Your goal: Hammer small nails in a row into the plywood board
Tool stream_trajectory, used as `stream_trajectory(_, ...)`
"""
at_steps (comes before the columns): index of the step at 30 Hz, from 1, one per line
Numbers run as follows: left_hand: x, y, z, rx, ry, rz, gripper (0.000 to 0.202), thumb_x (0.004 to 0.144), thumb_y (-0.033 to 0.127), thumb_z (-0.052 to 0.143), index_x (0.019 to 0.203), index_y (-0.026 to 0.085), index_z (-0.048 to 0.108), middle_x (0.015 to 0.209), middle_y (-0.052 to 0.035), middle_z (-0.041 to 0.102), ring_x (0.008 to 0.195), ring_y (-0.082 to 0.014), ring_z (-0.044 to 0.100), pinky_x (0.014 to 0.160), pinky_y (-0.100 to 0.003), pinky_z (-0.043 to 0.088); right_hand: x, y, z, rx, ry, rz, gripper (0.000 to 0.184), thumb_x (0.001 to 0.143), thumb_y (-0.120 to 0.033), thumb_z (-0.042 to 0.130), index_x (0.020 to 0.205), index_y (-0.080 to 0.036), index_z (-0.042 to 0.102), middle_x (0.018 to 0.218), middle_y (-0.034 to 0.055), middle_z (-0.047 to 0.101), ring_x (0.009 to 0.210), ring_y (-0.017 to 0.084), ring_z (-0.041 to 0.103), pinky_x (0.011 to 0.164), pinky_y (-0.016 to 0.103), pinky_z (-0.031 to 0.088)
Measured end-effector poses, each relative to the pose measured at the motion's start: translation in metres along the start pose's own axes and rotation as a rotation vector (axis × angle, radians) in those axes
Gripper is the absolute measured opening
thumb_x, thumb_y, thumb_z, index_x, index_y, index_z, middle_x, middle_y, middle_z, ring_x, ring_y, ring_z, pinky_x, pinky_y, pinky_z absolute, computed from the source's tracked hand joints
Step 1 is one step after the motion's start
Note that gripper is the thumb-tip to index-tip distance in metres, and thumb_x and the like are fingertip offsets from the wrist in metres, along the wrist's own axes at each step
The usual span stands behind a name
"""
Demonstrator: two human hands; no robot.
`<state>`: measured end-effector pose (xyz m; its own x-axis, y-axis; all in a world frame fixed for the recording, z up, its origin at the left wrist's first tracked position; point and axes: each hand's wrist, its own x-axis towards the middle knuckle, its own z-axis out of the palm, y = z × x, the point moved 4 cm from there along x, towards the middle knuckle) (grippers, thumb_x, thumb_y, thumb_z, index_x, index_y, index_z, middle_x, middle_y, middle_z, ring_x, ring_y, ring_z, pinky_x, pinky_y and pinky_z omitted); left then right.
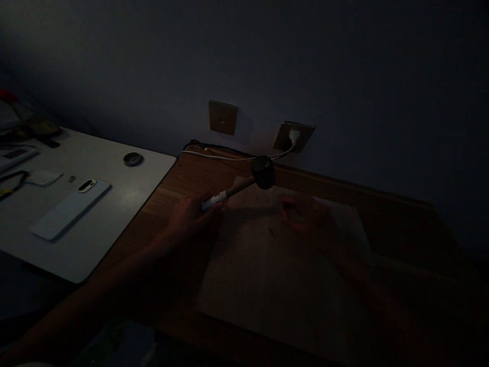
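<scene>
My left hand point(193, 214) is closed around the pale-wrapped handle of a mallet point(240, 187). The mallet's dark, round head points up and to the right, above the far edge of a thin flat board point(244, 275). Over the right part of that board is my right hand point(305, 214), its fingers curled together. Whether anything sits in those fingers is lost in the dark. Between the hands, a small dark mark or object point(271, 232) shows on the board, too dim to name. The board lies flat on a brown wooden desk point(164, 196).
On the left, a white table point(110, 224) bears a phone point(71, 210), a round dark lid point(133, 159) and other items. A wall socket point(294, 136) holds a plug with a white cable point(225, 157) running along the desk's back edge. Another wall plate point(222, 117) is beside it.
</scene>
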<state>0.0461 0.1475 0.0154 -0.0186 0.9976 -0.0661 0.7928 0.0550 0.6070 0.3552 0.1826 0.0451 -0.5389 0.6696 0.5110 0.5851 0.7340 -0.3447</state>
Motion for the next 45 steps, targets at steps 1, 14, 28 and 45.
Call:
stream_trajectory(1, 0.0, 0.0, 0.0, -0.007, 0.006, 0.003, 0.048, 0.094, 0.065, 0.052, 0.094, 0.02, 0.069, 0.073, -0.0041, 0.065, 0.063, -0.0182, 0.057, 0.058, -0.027, 0.029, 0.008, 0.008, 0.001, 0.007, 0.019, 0.059, 0.017, 0.096, -0.021, 0.061, 0.106, -0.025, 0.075, 0.099, 0.008, 0.081, 0.09, 0.028, 0.077, 0.081, 0.044, 0.063)
stream_trajectory(14, -0.002, 0.0, -0.001, -0.05, -0.003, -0.026, 0.049, 0.093, 0.067, 0.051, 0.088, 0.021, 0.066, 0.069, -0.0025, 0.061, 0.062, -0.0186, 0.058, 0.057, -0.028, 0.03, 0.022, 0.031, 0.038, -0.083, -0.131, 0.267, 0.019, 0.088, -0.022, 0.069, 0.099, -0.025, 0.083, 0.096, 0.0078, 0.086, 0.085, 0.029, 0.082, 0.08, 0.04, 0.063)
stream_trajectory(28, -0.003, 0.0, -0.002, -0.06, -0.019, -0.022, 0.049, 0.094, 0.065, 0.052, 0.095, 0.02, 0.071, 0.072, -0.0042, 0.065, 0.064, -0.0193, 0.059, 0.058, -0.028, 0.03, 0.022, 0.032, 0.04, -0.107, -0.193, 0.233, 0.022, 0.089, -0.02, 0.066, 0.103, -0.023, 0.083, 0.102, 0.0114, 0.084, 0.094, 0.032, 0.08, 0.086, 0.045, 0.062)
stream_trajectory(45, -0.01, 0.019, -0.001, 0.186, -0.101, -0.01, 0.041, 0.099, 0.058, 0.054, 0.107, 0.022, 0.074, 0.085, -0.0067, 0.076, 0.072, -0.0219, 0.068, 0.061, -0.028, 0.033, 0.017, 0.027, 0.024, -0.139, -0.027, 0.217, 0.065, 0.089, -0.045, 0.079, 0.148, -0.026, 0.058, 0.13, 0.0155, 0.074, 0.121, 0.042, 0.068, 0.104, 0.063, 0.054)
